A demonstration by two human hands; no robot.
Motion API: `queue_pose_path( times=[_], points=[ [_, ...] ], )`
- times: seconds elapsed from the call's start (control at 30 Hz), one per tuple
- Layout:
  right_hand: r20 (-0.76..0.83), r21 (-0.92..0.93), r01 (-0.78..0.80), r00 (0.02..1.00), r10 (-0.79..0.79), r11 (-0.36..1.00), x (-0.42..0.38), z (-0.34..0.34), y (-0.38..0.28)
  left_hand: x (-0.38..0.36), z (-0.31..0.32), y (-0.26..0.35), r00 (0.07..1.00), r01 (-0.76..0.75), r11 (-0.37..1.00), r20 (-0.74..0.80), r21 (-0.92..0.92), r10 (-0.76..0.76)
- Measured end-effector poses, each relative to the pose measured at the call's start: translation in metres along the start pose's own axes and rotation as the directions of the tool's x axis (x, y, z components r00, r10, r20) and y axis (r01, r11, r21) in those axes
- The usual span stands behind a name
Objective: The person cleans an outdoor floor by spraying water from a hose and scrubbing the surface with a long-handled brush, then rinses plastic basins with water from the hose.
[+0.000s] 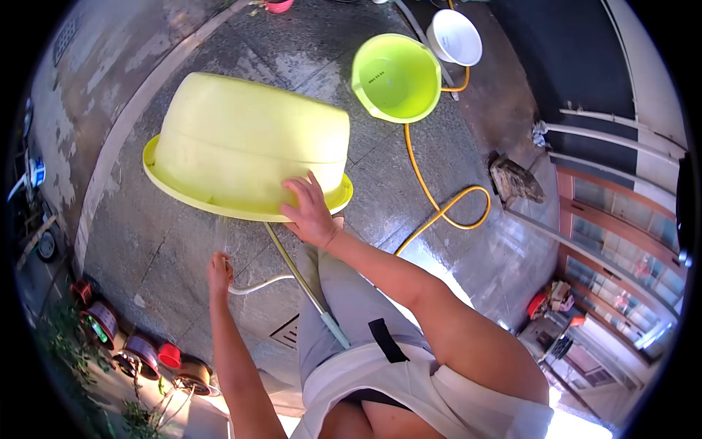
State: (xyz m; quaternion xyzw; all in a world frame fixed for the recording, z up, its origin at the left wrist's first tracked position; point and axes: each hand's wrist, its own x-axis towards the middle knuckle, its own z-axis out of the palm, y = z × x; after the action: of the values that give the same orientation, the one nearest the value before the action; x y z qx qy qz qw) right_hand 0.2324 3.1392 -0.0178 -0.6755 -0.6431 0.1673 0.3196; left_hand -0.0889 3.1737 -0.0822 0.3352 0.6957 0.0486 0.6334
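Observation:
A large yellow-green plastic tub (248,139) is tipped, its outer wall turned up and its rim slanting toward me. My right hand (311,212) grips the near rim at its right end, fingers on the outside wall. Lower left, my left hand (219,272) is closed around the end of a white hose (263,283). A faint streak of water shows between that hand and the tub. A thin yellowish pole with a pale teal grip (333,325) leans against my lap, its far end hidden under the tub.
A lime-green basin (397,78) and a white bucket (455,36) stand beyond, right of the tub. An orange hose (439,212) loops over the wet paving. A floor drain (287,333) lies near my legs. Potted plants (139,355) line the lower left; a stone block (515,179) sits right.

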Motion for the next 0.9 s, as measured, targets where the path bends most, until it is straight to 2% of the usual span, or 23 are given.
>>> queue_pose_path(
  times=[0.1, 0.27, 0.37, 0.47, 0.57, 0.67, 0.73, 0.77, 0.9],
  points=[
    [-0.042, 0.046, -0.105, 0.993, 0.107, 0.993, 0.002, -0.017, 0.026, 0.001, 0.000, 0.007, 1.000, 0.019, 0.999, 0.016, 0.040, -0.020],
    [-0.225, 0.022, -0.219, 0.950, 0.218, 0.976, 0.023, -0.093, 0.064, 0.006, 0.002, 0.013, 1.000, 0.024, 0.998, 0.005, 0.066, -0.024],
    [-0.310, 0.026, -0.322, 0.897, 0.314, 0.946, -0.012, -0.143, 0.071, 0.003, 0.005, 0.021, 0.999, 0.033, 0.996, 0.002, 0.086, -0.033],
    [-0.380, -0.008, -0.518, 0.793, 0.476, 0.855, -0.066, -0.198, 0.071, 0.005, 0.009, 0.026, 0.997, 0.071, 0.993, -0.014, 0.095, -0.070],
    [-0.467, 0.036, -0.679, 0.637, 0.613, 0.733, -0.118, -0.247, 0.065, 0.007, 0.014, 0.032, 0.995, 0.099, 0.990, -0.038, 0.099, -0.096],
    [-0.522, 0.255, -0.830, 0.313, 0.793, 0.496, -0.162, -0.287, 0.053, 0.005, 0.025, 0.043, 0.995, 0.096, 0.991, -0.011, 0.088, -0.096],
    [-0.616, 0.295, -0.808, 0.246, 0.748, 0.509, -0.200, -0.308, 0.064, 0.003, 0.036, 0.052, 0.996, 0.084, 0.990, 0.018, 0.113, -0.087],
    [-0.631, 0.413, -0.768, 0.146, 0.762, 0.489, -0.213, -0.319, 0.069, 0.002, 0.042, 0.056, 0.997, 0.073, 0.987, 0.030, 0.141, -0.077],
    [-0.637, 0.632, -0.629, -0.088, 0.766, 0.453, -0.255, -0.361, 0.095, 0.010, 0.055, 0.062, 0.997, 0.048, 0.980, 0.057, 0.194, -0.060]
  ],
)
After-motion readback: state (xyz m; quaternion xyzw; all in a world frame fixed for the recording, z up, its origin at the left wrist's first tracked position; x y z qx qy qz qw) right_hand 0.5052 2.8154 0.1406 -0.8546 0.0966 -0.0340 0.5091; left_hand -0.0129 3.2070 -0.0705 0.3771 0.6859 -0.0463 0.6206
